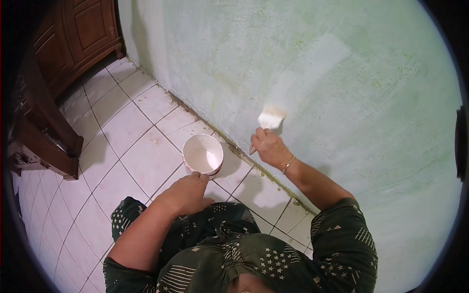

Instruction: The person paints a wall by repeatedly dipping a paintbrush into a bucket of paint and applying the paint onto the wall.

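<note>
Presently | right hand [270, 148]: fingers clasped round brush [271, 118], at wall [234, 63] | left hand [188, 195]: fingers grasping bucket [194, 147], near side

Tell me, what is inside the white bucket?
The white bucket shows a pale inner wall and a bright white patch, possibly paint, toward the right. The near inner side is hidden behind the near rim, where the left hand holds it.

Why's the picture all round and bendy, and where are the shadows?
Head view: the fisheye lens leaves a dark round border and makes floor tiles look bent near the left rim; same head view: shadows show on the wall beside the paintbrush and on tiles by the wooden furniture.
</note>
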`<move>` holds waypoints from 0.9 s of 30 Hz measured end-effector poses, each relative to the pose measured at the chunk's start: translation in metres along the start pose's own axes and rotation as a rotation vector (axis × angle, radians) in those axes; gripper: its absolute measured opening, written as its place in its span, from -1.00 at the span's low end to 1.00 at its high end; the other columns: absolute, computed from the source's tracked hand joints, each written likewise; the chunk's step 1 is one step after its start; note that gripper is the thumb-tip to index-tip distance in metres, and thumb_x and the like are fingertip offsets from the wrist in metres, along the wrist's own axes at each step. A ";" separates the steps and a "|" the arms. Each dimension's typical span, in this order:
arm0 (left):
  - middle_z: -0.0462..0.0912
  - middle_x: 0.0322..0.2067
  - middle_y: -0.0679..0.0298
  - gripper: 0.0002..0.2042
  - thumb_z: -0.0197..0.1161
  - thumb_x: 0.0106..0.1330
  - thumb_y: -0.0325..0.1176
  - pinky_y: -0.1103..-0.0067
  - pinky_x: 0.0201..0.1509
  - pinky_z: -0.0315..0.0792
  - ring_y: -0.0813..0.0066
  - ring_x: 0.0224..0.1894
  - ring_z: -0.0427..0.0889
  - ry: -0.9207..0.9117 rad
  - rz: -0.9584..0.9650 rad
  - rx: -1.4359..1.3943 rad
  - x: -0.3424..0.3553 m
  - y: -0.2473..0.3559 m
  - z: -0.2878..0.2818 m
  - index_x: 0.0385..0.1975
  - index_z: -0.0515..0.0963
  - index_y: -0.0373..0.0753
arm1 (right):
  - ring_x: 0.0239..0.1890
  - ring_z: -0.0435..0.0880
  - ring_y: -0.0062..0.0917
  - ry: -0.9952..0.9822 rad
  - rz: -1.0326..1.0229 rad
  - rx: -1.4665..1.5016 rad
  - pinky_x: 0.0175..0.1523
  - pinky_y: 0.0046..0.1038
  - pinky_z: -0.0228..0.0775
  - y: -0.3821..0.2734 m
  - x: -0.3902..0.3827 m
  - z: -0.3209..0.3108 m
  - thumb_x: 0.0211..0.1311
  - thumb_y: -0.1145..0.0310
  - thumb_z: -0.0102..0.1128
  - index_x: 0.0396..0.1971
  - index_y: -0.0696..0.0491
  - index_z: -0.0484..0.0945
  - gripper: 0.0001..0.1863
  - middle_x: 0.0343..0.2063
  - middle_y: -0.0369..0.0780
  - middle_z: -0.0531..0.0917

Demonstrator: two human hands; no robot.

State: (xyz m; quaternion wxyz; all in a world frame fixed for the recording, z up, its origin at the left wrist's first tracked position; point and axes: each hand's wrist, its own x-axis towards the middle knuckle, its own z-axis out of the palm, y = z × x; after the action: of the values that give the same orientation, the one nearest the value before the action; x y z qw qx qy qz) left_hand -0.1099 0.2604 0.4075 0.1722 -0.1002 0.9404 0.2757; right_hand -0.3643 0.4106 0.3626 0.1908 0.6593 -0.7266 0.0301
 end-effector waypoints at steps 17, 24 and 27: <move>0.44 -0.11 -0.15 -0.46 0.26 0.09 -0.18 0.34 0.03 0.40 -0.01 -0.05 0.48 -0.038 0.038 0.016 0.006 -0.005 -0.007 -0.06 0.33 -0.48 | -0.43 0.55 -0.40 0.896 -0.045 -0.484 -0.35 -0.45 0.43 0.088 0.124 -0.262 0.10 0.43 0.14 -0.35 0.05 0.54 -0.90 -0.36 -0.19 0.56; 0.41 -0.09 -0.16 -0.43 0.25 0.11 -0.12 0.33 0.02 0.39 -0.02 -0.06 0.48 -0.053 0.034 0.017 0.001 -0.003 -0.012 -0.05 0.29 -0.47 | -0.40 0.47 -0.35 0.233 -0.014 -0.296 -0.34 -0.40 0.38 0.042 0.085 -0.052 -0.14 0.38 0.15 -0.55 0.10 0.42 -0.85 -0.47 -0.15 0.40; 0.41 -0.09 -0.16 -0.42 0.25 0.11 -0.12 0.33 0.03 0.38 -0.02 -0.06 0.48 -0.040 0.054 0.001 -0.002 -0.006 -0.014 -0.03 0.28 -0.48 | -0.37 0.48 -0.32 0.071 -0.056 -0.170 -0.32 -0.36 0.39 0.015 0.050 0.006 -0.09 0.40 0.13 -0.56 0.13 0.43 -0.87 -0.45 -0.13 0.41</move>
State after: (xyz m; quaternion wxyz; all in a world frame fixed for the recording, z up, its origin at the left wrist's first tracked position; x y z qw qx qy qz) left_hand -0.1105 0.2484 0.4162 0.1834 -0.0694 0.9392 0.2817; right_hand -0.3834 0.3634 0.3759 0.2724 0.6593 -0.7007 -0.0134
